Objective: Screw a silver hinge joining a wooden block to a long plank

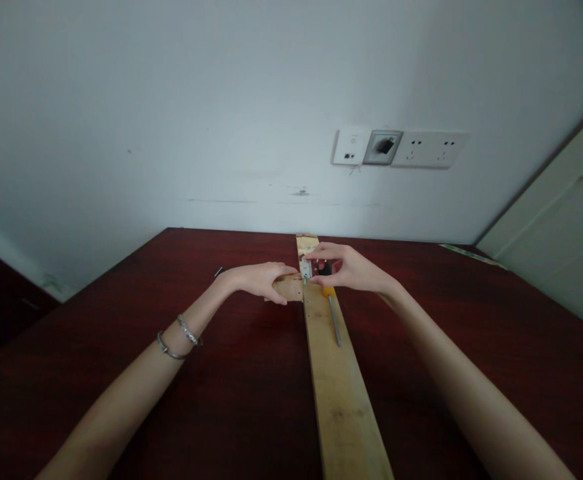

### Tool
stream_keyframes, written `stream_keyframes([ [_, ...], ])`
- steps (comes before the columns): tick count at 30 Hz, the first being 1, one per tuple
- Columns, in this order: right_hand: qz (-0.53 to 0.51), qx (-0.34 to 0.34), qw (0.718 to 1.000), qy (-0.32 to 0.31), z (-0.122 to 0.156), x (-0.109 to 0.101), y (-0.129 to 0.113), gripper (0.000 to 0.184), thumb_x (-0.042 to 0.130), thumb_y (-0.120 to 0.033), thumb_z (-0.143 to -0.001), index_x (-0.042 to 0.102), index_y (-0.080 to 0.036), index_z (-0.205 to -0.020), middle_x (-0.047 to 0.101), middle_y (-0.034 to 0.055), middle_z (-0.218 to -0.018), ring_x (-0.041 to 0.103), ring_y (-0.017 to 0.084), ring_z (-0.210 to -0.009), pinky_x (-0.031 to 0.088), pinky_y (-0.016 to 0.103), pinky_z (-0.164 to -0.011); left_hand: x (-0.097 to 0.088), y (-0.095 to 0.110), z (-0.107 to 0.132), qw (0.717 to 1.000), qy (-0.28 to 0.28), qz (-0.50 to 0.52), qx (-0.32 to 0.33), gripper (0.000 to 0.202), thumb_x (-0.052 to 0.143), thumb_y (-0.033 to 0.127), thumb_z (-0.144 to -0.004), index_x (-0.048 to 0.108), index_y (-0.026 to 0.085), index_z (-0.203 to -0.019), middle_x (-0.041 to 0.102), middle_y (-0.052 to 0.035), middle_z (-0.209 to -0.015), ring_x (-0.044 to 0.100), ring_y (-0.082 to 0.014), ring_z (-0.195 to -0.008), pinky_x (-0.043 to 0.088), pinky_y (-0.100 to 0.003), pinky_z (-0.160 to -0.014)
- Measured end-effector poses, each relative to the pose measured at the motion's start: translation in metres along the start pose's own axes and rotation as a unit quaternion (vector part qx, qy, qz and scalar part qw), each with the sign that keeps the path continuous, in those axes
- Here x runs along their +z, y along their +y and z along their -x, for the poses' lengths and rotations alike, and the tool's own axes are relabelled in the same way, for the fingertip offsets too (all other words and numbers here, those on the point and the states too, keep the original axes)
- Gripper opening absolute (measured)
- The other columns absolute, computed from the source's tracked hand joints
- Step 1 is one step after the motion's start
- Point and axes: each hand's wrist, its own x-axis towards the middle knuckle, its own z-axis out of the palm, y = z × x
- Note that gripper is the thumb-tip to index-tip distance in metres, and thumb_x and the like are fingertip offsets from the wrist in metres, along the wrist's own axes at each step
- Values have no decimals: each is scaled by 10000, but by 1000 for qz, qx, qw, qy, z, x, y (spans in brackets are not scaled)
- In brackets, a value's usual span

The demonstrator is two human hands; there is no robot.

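A long wooden plank runs away from me along the table, with a short wooden piece against its left side. My left hand grips this short piece, thumb on its near side and fingers over its far edge. On the plank, beside that joint, sits a small metal hinge. The thumb and index finger of my right hand hold the hinge at its near and far ends. A screwdriver with a yellow and black handle lies on the plank, its handle partly hidden beneath my right hand.
The dark red table meets a pale wall at its far edge. A small screw-like metal piece lies left of my left hand. Wall sockets are at the upper right. A flat patterned strip rests near the back right corner.
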Motion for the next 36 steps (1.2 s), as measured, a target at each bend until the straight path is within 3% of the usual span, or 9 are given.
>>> stream_keyframes([
  [6, -2, -3, 1000, 23, 1, -3, 2, 409, 712, -369, -715, 672, -211, -1090, 601, 39, -939, 543, 137, -785, 452, 279, -693, 7, -27, 0, 997, 9, -26, -72, 736, 657, 454, -673, 425, 161, -1307, 496, -112, -1198, 446, -263, -1110, 374, -346, -919],
  [14, -4, 5, 1000, 28, 1, -3, 1, 437, 712, -397, -715, 671, -188, -1097, 602, 56, -951, 553, 150, -812, 455, 290, -700, 20, -59, 0, 985, -20, -67, -155, 798, 682, 499, -590, 438, 173, -1277, 444, -118, -1183, 414, -290, -1094, 381, -357, -904],
  [21, -4, 14, 999, 34, 2, -1, -1, 433, 713, -395, -716, 672, -185, -1092, 609, 50, -950, 559, 147, -821, 455, 290, -704, 23, -78, 3, 987, -22, -73, -143, 772, 690, 525, -574, 477, 208, -1245, 481, -90, -1141, 436, -272, -1040, 404, -327, -838],
  [26, -7, 17, 999, 28, -1, 4, 1, 450, 714, -403, -714, 668, -169, -1096, 629, 60, -954, 573, 148, -807, 455, 289, -694, 22, -78, 4, 984, -33, -60, -162, 797, 694, 502, -567, 470, 203, -1271, 479, -104, -1191, 428, -294, -1089, 394, -343, -875],
  [30, 0, 17, 999, 31, -2, 6, 3, 471, 710, -418, -714, 664, -180, -1117, 646, 63, -973, 576, 153, -810, 453, 291, -693, 8, -75, 12, 980, -35, -34, -192, 837, 692, 497, -559, 461, 169, -1294, 466, -116, -1215, 444, -292, -1090, 382, -322, -905],
  [36, 9, 25, 999, 32, -2, 7, 3, 463, 697, -432, -727, 657, -208, -1131, 646, 59, -974, 584, 172, -854, 457, 293, -698, -36, -90, 64, 966, 79, 10, -246, 719, 692, 497, -577, 576, 130, -1184, 559, -109, -1061, 522, -241, -915, 412, -295, -797],
])
